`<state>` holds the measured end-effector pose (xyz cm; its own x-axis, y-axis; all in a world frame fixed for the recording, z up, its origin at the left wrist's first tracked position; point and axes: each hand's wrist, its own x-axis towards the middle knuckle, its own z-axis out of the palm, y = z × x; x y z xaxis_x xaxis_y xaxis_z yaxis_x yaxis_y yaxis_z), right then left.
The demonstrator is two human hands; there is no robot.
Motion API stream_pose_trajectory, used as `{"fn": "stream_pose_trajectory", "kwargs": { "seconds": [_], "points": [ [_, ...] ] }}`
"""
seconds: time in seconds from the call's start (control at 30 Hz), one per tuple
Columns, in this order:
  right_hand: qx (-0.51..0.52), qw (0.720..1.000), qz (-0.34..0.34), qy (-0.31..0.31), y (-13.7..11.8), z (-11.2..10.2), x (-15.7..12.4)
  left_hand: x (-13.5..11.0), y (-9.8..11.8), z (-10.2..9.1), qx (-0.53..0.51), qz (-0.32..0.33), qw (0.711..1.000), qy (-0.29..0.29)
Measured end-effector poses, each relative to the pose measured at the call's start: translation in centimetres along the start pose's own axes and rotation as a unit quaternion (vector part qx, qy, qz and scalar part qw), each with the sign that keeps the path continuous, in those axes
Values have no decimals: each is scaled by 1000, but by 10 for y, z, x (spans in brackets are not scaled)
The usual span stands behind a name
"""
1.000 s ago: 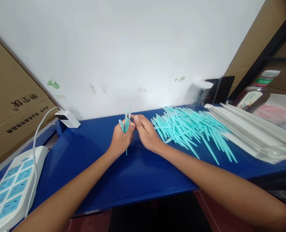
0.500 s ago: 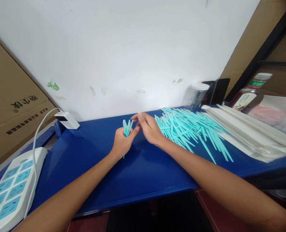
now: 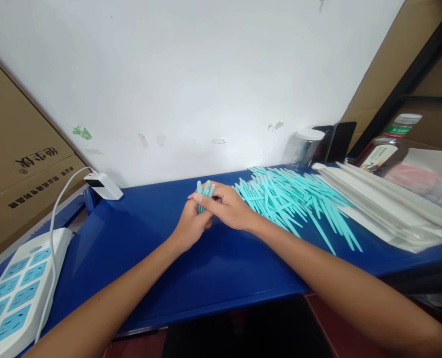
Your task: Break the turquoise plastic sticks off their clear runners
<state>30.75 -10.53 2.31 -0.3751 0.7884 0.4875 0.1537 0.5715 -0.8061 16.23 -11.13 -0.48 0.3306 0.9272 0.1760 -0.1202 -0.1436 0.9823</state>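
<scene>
My left hand (image 3: 189, 226) is closed around a small bunch of teal sticks (image 3: 205, 191), whose tips stand up above the fingers. My right hand (image 3: 226, 210) lies across the front of that bunch, fingers folded over it and touching the left hand. Both hands hover just above the blue table top (image 3: 161, 268). To the right of them spreads a big loose pile of the same teal sticks (image 3: 288, 199).
White sleeves or packets (image 3: 385, 209) are stacked at the right, with a clear jar (image 3: 303, 146), a dark phone (image 3: 340, 140) and a bottle (image 3: 387, 144) behind. A white power strip (image 3: 17, 293) and plug adapter (image 3: 103, 185) lie at the left, beside a cardboard box (image 3: 19, 164).
My right hand has come back from beside the bunch and closed over it. The bunch and my left hand have shifted slightly right and up.
</scene>
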Motion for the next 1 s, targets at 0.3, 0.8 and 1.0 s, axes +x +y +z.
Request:
{"fn": "stream_pose_trajectory", "kwargs": {
  "seconds": [0.3,0.8,1.0],
  "points": [
    [-81,996,-25,26,3,-3,1,2,-5,-3,-29,-97,993,-60],
    [-205,978,-34,10,1,-5,-3,0,-6,-1,37,-53,995,-71],
    [-201,979,-39,-1,1,-7,-2,5,-8,-4,-12,-71,994,-80]
  ]
}}
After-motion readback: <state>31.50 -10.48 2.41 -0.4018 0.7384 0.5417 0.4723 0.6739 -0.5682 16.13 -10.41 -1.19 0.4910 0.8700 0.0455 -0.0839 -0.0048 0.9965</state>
